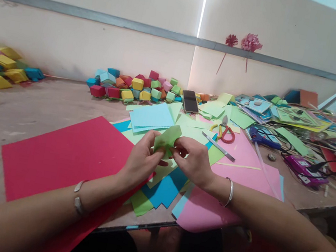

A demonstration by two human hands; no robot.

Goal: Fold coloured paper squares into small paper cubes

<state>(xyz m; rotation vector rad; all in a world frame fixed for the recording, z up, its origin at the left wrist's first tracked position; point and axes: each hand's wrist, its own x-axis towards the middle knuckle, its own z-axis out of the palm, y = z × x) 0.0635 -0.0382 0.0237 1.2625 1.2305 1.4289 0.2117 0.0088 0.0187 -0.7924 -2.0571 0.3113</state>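
Both hands meet over the scattered paper, a small green paper piece (167,138) held up between them. The left hand (141,162) pinches its near left side, thumb in front and fingers curled behind; the right hand (196,161) grips the right edge between thumb and bent fingertips. The piece looks bent and slightly rumpled—if the two pinches pulled unevenly, thin paper like this could crease off line or tear at the edge.

Just beyond the right hand lies a craft knife (219,146), its narrow end towards the fingers. A careless sweep outward could nick a knuckle or knock the knife askew. Scissors (227,135) with red and yellow handles rest farther past it, near the knife.

Under the left forearm a large red sheet (66,156) reaches over the near edge of the desk (72,97); a dragging sleeveless arm might shift or buckle it. Below the right forearm, a pink sheet (214,211) also comes to that edge. Well to the right of the right hand, a blue glue gun (264,140) lies near papers—if hot, it could mark them.
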